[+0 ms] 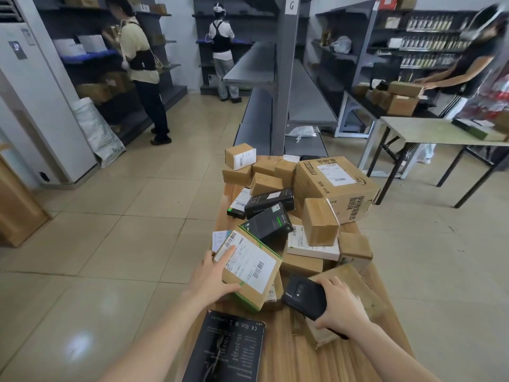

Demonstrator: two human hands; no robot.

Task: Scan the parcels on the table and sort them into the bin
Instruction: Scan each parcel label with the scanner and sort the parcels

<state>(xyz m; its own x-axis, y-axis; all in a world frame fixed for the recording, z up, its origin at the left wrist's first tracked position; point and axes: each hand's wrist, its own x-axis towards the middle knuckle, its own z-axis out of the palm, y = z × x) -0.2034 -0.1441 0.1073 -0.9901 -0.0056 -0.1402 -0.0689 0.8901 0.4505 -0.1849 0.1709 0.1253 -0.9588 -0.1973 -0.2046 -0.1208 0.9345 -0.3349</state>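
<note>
A wooden table (286, 354) carries a heap of several parcels. My left hand (213, 277) grips a brown cardboard box with a white shipping label (252, 264) at the near left of the heap, tilted, with the index finger lying on the label. My right hand (337, 307) holds a black handheld scanner (303, 295) just right of that box, its lens end towards the box. Behind them lie black boxes (268, 221), small brown boxes (319, 220) and a large brown carton (334, 186). No bin is in view.
A black flat box (228, 348) lies at the near table edge. Tiled floor (115, 244) spreads to the left. Grey shelving (281, 78) stands beyond the table; a folding table (429, 133) is at the right. Three people work at shelves and a bench in the background.
</note>
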